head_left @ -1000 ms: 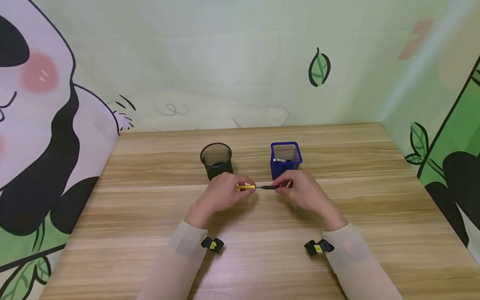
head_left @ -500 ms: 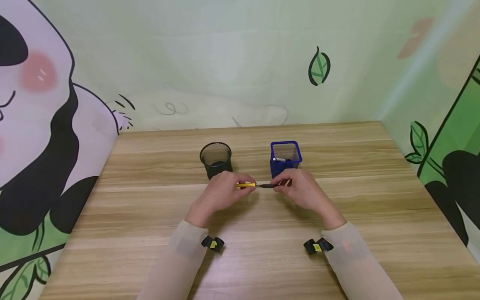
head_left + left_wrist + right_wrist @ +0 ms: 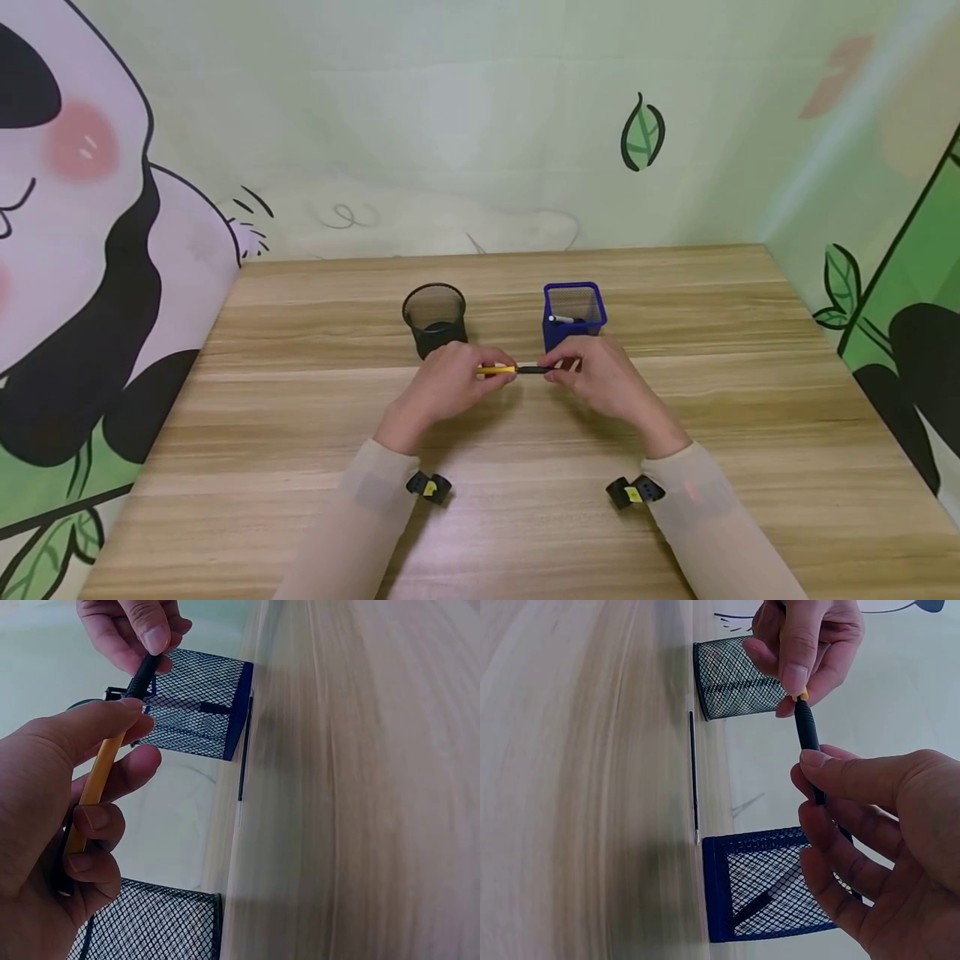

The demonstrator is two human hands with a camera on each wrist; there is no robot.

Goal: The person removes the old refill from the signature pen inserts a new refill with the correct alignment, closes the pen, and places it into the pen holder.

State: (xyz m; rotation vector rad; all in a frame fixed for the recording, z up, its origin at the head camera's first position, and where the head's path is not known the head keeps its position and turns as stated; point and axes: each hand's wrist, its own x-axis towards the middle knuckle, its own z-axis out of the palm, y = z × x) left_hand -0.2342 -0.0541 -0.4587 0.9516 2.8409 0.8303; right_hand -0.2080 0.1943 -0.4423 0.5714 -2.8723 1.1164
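My left hand [image 3: 450,382] holds the yellow barrel [image 3: 497,369] of a pen, its fingers wrapped round it in the left wrist view. Between thumb and fingers, my right hand [image 3: 603,379] pinches the black ribbed grip section [image 3: 808,727] of the pen. The two parts meet end to end, level above the table; whether they are fastened cannot be told. A thin dark stick with a pale tip, like a pen refill [image 3: 694,772], lies on the table beyond the hands.
Behind my left hand stands a round black mesh pen holder [image 3: 441,340]. A square blue mesh holder [image 3: 558,336] stands behind my right hand, with a black-and-white marker [image 3: 562,319] inside. The wooden table [image 3: 525,525] ends at a printed cloth backdrop [image 3: 450,150].
The thin stem visible between the yellow barrel and the black grip section has disappeared as the two parts came together. Both holders have stayed in place.
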